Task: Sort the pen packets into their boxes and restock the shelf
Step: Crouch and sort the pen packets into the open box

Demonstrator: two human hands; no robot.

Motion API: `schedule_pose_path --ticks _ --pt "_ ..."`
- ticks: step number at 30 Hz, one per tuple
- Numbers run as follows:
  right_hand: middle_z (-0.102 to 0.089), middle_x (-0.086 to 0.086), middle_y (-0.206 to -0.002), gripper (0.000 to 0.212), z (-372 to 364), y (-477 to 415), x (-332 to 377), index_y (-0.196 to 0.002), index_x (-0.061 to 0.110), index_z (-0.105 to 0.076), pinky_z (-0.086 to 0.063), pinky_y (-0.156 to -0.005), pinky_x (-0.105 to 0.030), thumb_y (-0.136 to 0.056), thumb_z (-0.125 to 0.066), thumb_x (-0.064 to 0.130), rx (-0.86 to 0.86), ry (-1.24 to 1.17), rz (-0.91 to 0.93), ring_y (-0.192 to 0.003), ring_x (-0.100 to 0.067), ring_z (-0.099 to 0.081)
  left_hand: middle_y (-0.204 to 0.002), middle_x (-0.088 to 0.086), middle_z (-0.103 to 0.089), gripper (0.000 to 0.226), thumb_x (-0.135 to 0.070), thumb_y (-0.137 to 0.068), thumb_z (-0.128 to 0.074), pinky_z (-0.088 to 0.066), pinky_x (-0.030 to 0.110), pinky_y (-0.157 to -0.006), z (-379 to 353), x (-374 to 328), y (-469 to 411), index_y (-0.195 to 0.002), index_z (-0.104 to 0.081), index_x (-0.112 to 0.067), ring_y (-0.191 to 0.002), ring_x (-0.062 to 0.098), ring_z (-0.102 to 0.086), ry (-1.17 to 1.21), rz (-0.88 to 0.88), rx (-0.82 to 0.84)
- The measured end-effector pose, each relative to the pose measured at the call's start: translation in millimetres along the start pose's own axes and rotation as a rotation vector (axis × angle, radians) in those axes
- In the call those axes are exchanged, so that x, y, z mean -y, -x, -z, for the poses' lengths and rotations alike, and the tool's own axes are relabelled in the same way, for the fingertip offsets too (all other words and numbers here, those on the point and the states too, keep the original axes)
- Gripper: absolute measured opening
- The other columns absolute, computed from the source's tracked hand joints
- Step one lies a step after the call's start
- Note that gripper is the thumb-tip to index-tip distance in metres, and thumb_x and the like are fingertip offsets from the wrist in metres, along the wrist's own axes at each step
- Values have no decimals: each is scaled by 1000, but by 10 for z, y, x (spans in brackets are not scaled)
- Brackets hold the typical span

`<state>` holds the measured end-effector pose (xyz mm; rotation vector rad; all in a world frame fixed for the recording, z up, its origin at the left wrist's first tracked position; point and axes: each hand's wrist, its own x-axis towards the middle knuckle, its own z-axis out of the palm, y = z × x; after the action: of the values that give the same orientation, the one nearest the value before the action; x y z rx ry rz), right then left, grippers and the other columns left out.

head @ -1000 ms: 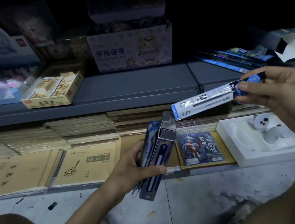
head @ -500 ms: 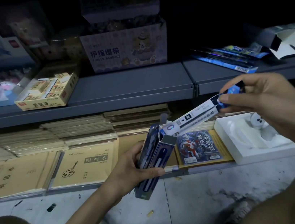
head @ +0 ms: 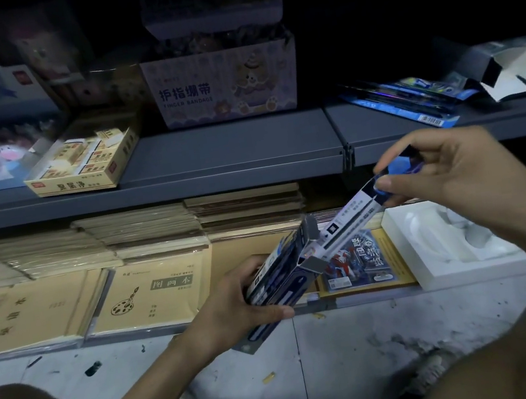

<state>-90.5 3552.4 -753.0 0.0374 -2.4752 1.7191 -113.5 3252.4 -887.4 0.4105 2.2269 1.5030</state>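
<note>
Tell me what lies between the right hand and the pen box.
Head view: one white-and-blue pen packet spans it, upper end pinched by the right hand, lower end at the open pen box.

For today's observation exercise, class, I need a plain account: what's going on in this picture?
A person crouched before a shop shelf is boxing pens. The left grip holds a dark blue pen box, tilted, its top flaps open. The right grip pinches the upper end of a white-and-blue pen packet, whose lower end sits at the box's open mouth. More loose packets lie on the upper shelf, beside an opened carton.
</note>
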Motion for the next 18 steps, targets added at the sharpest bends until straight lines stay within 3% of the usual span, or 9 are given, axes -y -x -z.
schedule_pose_path --ticks 4,8,11,13,18 --pt "-79 -9 -87 25 -188 -15 -19 -100 5 -74 -64 -69 -30 -77 -83 -1 18 -102 -31 -70 -27 -77 -115 -7 -76 64 -15 -74 -91 -61 29 -88 -7 -45 -2 -129 -59 -25 -104 11 -74 16 6 2" --pt "-80 -4 -82 15 -425 -6 -73 -94 4 -77 -65 -69 -31 -80 -84 2 35 -42 -55 -72 -23 -78 -116 -7 -76 63 -15 -75 -90 -60 32 -91 -22 -77 4 -129 -60 -25 -105 12 -73 56 20 18" --pt "-78 0 -77 14 -608 23 -151 -79 20 -77 -64 -68 -35 -81 -87 10 118 103 -54 -71 -18 -77 -115 -6 -76 62 -14 -76 -89 -61 30 -88 -34 -103 16 -130 -59 -24 -104 12 -74 77 28 38" --pt "-78 1 -80 12 -693 35 -174 -81 23 -77 -63 -70 -39 -82 -86 17 179 143 -52 -75 -18 -76 -112 -6 -76 61 -14 -76 -88 -61 28 -84 -38 -112 19 -129 -59 -22 -102 12 -74 87 34 44" --pt "-79 -12 -81 17 -535 -15 -107 -95 4 -74 -63 -65 -29 -81 -84 5 96 -101 -176 -68 -27 -77 -112 -4 -76 60 -21 -74 -88 -62 34 -86 4 -116 28 -127 -59 -22 -101 16 -75 105 40 50"
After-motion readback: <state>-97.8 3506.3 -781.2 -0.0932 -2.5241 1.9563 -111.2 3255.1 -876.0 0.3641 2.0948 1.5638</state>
